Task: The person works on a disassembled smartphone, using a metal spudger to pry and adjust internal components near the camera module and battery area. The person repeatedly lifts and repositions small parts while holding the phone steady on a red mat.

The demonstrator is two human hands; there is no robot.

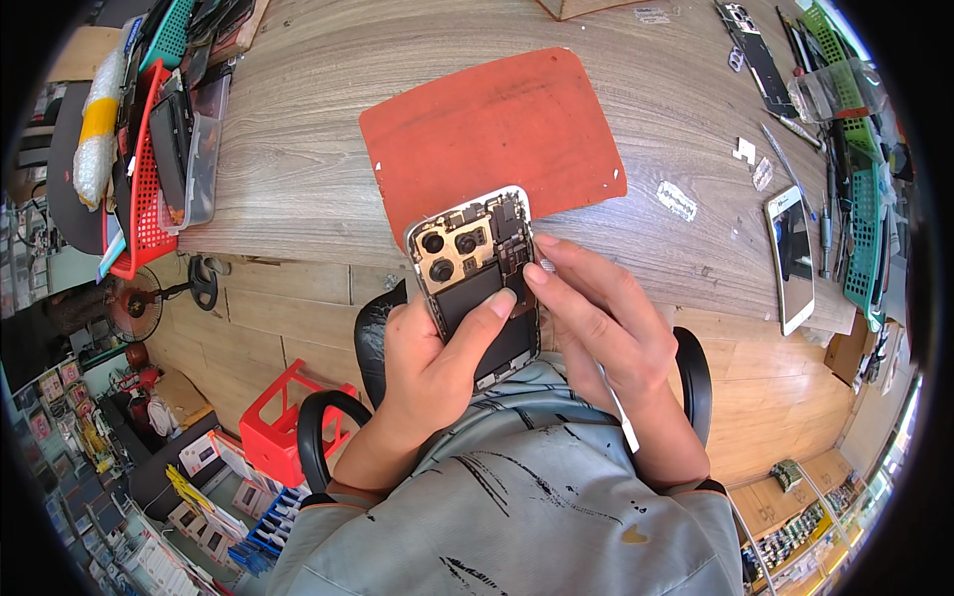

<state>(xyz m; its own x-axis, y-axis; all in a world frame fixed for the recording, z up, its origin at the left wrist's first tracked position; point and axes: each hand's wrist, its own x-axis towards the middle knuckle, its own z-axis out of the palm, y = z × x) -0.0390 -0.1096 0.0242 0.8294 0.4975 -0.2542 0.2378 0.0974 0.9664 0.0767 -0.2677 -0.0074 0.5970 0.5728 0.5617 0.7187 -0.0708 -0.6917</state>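
An opened smartphone (459, 226) lies tilted in my left hand (427, 363), its back cover off. Three camera lenses, a circuit board and a dark battery show inside its pale frame. My left thumb presses on the inner parts, and the fingers wrap behind the phone. Close against the phone's right edge, my right hand (621, 333) has its thumb and forefinger at the board. A slim white tool (628, 429) sticks out below my right palm, held in the curled fingers; its tip is hidden. Beyond the phone, a red mat (487, 129) lies on the table.
On the wooden table (298, 129), a white-framed phone (792, 263) lies at the right beside pens, tools and green baskets (863, 233). A stripped phone body (760, 65) is farther back. A red basket (149, 164) with phone parts hangs over the left edge. A red stool (283, 422) stands below.
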